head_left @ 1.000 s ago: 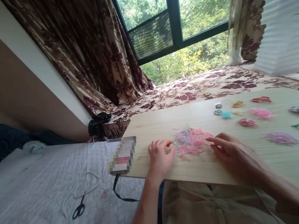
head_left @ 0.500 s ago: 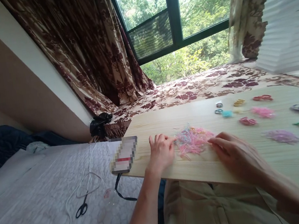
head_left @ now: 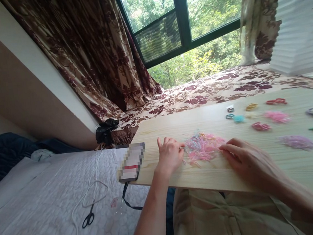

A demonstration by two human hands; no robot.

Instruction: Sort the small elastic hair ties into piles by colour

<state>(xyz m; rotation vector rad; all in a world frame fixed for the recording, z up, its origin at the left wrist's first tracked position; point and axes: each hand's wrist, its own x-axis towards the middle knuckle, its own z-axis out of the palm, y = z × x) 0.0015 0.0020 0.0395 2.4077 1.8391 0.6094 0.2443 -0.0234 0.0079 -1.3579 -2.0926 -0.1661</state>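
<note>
Pale counter [head_left: 152,129] beneath mixed-strand pile [head_left: 203,146], between both hands' fingers. Left hand [head_left: 171,154], right hand [head_left: 244,160]: fingertips bunched at pile edges; grip unclear. Purple bundle [head_left: 297,142] right of right fingers; pink bundle [head_left: 277,116] beyond.

Single view only, head cam, worn on person's head; no second view, so nothing shared. Scene is seen from above the lap, fwd & down, w/ horizon tilted: window [head_left: 183,16] frame slants up to the R. Lap [head_left: 213,216] is caught at bottom edge, v. close; hands [head_left: 172,154] & tabletop [head_left: 197,179] are viewed from just behind & above, lower ctr to R. Bed [head_left: 50,205] is taken in at lower L, window at top ctr, farther off. Wide angle; R end of tabletop is cut off by frame edge.
</note>
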